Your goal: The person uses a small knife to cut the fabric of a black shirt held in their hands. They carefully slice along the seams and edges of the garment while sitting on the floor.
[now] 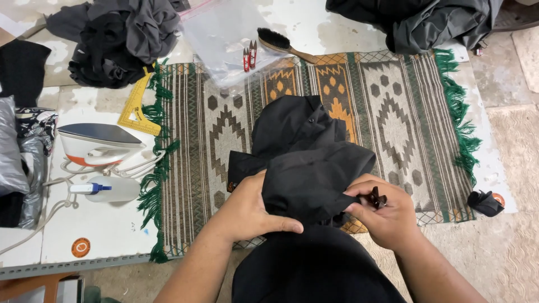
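While the black garment [306, 168] lies bunched on the patterned rug [393, 106], the left hand [247, 210] presses flat and closed over its near fold, and the right hand [384, 216] pinches a small dark tool [375, 197] against the cloth edge. Beyond it sit a clear plastic bag [224, 39], 2 red snips [249, 56] and a brush [281, 42]. An iron [98, 143], yellow ruler [135, 106] and spray bottle [106, 189] lie left.

Bright, even light, soft shadows, sharp focus, slight bending at edges.
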